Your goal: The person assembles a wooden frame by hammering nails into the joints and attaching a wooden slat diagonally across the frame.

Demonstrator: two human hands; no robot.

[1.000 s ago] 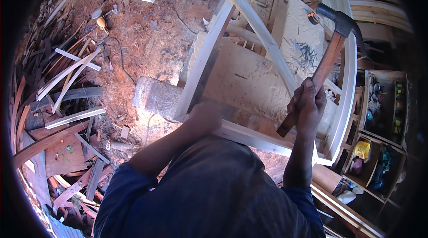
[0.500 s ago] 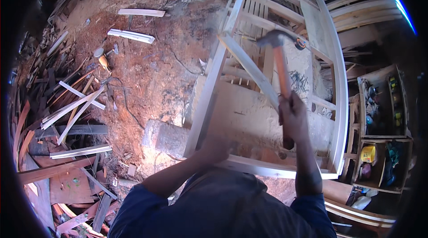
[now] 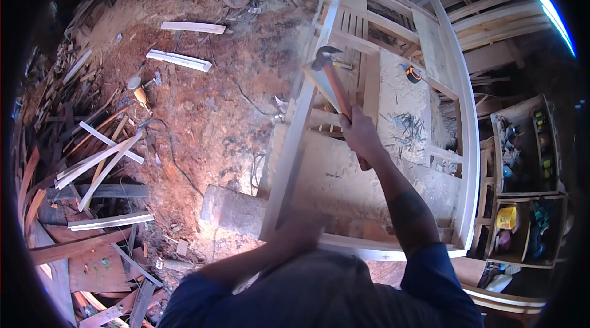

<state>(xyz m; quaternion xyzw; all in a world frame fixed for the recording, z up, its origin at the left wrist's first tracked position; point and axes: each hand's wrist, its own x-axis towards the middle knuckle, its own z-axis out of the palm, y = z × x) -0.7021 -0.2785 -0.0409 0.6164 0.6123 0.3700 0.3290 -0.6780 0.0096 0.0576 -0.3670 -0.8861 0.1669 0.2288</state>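
My right hand (image 3: 361, 134) is closed round the wooden handle of a claw hammer (image 3: 337, 87). The hammer's dark head lies over the end of a short wooden strip (image 3: 320, 84), where that strip meets the left rail of a large pale wooden frame (image 3: 287, 156). Whether the head touches the wood is unclear. Down at the frame's near left corner is my left hand (image 3: 300, 229), blurred, its fingers not distinct. Loose nails (image 3: 409, 130) are scattered on the board inside the frame, and an orange and black tape measure (image 3: 413, 74) rests beyond them.
Wooden bins (image 3: 528, 205) with a yellow container (image 3: 506, 218) and other items stand at the right. Scrap wood (image 3: 101, 156) is heaped along the left. A cable (image 3: 175, 159) and two pale strips (image 3: 179, 60) lie on the dirt floor. Stacked timber (image 3: 491, 17) fills the far right.
The hammer and my right hand have swung left and away from me, bringing the head to the strip's end. The tape measure is no longer partly behind the hammer. My left hand stays near the corner.
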